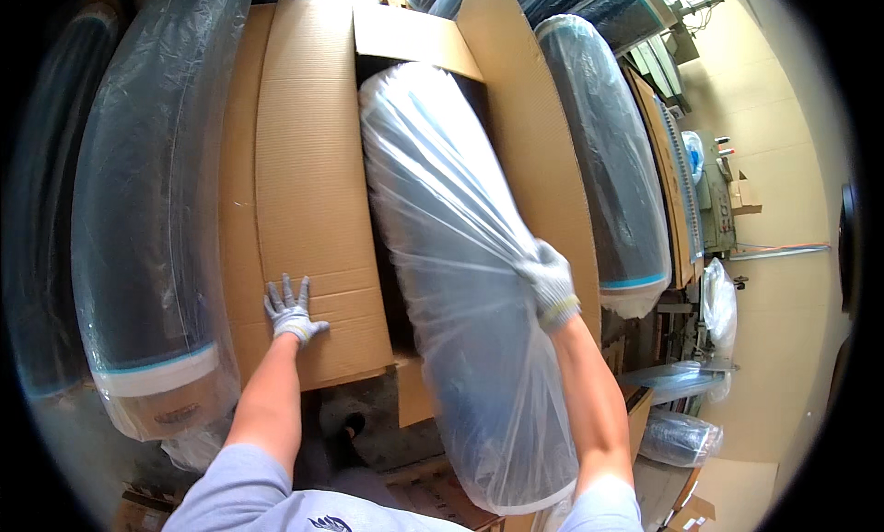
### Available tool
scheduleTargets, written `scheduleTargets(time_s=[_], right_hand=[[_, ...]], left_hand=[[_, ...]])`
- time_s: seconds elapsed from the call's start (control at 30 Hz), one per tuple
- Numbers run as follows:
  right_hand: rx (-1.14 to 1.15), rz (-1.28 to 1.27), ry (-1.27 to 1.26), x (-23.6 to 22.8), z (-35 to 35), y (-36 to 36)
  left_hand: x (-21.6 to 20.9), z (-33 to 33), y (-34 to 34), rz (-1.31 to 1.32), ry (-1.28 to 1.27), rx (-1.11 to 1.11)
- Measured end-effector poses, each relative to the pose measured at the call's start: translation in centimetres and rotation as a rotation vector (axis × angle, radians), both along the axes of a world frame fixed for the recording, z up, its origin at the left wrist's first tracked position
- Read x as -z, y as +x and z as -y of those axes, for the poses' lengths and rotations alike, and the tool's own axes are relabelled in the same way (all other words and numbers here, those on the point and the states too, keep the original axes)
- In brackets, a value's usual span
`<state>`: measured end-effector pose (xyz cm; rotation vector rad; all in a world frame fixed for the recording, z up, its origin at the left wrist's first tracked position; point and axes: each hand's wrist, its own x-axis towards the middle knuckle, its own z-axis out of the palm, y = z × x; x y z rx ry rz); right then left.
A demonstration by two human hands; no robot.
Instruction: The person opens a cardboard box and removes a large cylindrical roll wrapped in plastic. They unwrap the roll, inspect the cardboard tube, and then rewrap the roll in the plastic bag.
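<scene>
Right hand (550, 283): fingers curled shut on bunched plastic film (493, 223), tips lost in folds. Left hand (293, 315): fingers spread on a carton flap (318, 191). The film-wrapped roll (425, 187) lay partly inside the open carton (543, 154), left of the right hand, the nearer one. Long axis ran away from the body, far end leftward. Contents cloudy; underside hidden.

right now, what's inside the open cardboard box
A long plastic-wrapped bundle, its near end sticking out of the box. What lies beneath the bundle is covered.

Brown box (318, 182), whitish plastic wrap (451, 210)
</scene>
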<state>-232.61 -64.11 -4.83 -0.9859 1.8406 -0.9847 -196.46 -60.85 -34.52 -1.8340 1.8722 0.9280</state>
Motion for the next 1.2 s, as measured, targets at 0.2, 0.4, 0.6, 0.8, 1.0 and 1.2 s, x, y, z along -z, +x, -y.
scheduleTargets(time_s=[0.2, 0.4, 0.6, 0.8, 1.0, 1.2], right_hand=[[0.752, -0.217, -0.194, -4.1, -31.8, -9.4], [0.757, -1.123, 0.001, -5.9, -45.2, -5.4], [-0.001, -1.417, 0.062, -11.3, -42.0, -7.3], [-0.104, -1.186, -0.006, -10.8, -46.5, -10.5], [-0.020, -0.673, 0.212, 1.3, -58.3, -5.8], [0.664, -0.171, 0.435, 10.9, -73.2, 3.2]], left_hand=[[-2.1, -0.5, 0.0, 0.007, 0.015, -0.010], [-6.5, -3.3, -6.9, -0.324, -0.122, -0.045], [-19.2, -17.5, -26.4, -1.510, 0.158, -0.024], [-23.4, -10.1, -34.6, -1.451, -0.835, -0.118], [-25.9, -9.5, -35.8, -0.742, -0.581, 0.562], [-22.2, -9.2, -35.0, -1.276, -0.415, 0.211]])
